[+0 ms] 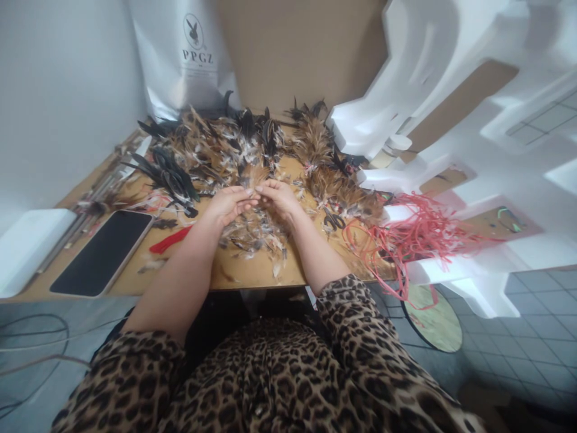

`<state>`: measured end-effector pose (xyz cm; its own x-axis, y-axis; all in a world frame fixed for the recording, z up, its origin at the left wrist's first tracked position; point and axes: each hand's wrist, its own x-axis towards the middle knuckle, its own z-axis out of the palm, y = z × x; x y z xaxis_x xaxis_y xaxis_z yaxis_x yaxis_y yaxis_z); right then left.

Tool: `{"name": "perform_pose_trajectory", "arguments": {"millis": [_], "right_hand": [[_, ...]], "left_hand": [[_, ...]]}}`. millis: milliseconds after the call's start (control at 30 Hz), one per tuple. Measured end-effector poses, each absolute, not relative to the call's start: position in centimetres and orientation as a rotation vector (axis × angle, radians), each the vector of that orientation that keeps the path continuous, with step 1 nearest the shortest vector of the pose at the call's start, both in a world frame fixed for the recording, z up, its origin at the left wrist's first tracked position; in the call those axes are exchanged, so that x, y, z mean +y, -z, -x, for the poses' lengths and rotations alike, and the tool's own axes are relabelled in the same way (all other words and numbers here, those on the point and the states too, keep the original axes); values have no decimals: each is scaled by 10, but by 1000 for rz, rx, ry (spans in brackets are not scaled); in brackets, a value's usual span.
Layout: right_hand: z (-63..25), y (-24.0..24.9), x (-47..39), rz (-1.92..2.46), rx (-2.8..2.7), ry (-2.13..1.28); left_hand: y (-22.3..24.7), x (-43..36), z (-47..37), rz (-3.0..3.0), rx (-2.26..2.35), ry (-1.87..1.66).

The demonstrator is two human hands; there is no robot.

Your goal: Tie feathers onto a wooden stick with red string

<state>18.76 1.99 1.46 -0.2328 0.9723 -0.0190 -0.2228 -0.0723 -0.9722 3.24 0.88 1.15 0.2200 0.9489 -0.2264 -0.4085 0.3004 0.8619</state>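
Observation:
Both hands meet over the middle of the table, pinching the base of a small brown feather bunch [253,175]. My left hand [232,203] has thumb and forefinger pressed together on it, the other fingers curled. Opposite, the fingertips of my right hand [278,197] close on the same base. Fine details between the fingertips are too small to make out. Loose feathers [256,236] lie scattered beneath my hands. Beyond them spreads a heap of brown and white feathers [207,144], with a black feather bunch [169,174] to the left.
Black scissors [333,220] lie right of my hands, near brown feather bunches [333,186]. Red ribbon strips [419,231] tangle over white foam pieces [451,269]. On the left are a phone [103,252], a white box [31,249] and a red strip [170,239]. A silver bag [184,66] stands behind.

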Motion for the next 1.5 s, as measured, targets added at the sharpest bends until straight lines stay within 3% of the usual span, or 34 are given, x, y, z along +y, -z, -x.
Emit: {"name": "perform_pose_trajectory", "arguments": {"millis": [1100, 1267, 1500], "right_hand": [[-185, -12, 21, 1018, -1211, -1391], [-207, -14, 31, 1122, -1403, -1148], [-232, -9, 38, 1340, -2077, -716]], "left_hand": [[-4, 9, -36, -971, 980, -1048], [-10, 10, -34, -902, 1021, -1169], [-10, 13, -31, -799, 1016, -1268]]}}
